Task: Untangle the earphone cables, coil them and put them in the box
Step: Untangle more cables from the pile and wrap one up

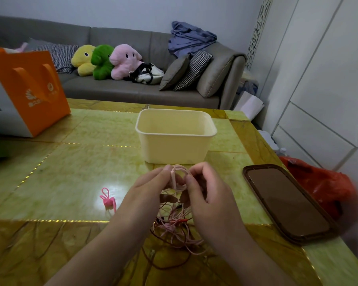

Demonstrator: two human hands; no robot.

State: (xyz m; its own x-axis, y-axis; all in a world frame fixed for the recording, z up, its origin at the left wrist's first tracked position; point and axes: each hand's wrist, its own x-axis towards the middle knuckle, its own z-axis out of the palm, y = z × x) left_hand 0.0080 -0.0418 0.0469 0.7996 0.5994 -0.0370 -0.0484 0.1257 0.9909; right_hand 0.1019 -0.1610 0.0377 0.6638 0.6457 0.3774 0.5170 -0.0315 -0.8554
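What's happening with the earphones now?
Both hands pinching pink coil. Tangle still on table. Box open, nothing blocking.

Orange bag [29, 87], brown lid [285, 201], sofa [132, 87].

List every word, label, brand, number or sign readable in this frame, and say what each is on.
Orange gift bag, front: a white logo and a line of white characters under it, too blurred to read.
Same bag, white side panel at the frame's left edge: dark print, cut off and blurred; not readable.
Cream box, brown lid, pink clip: no text visible.
No text in this frame can be read for certain.
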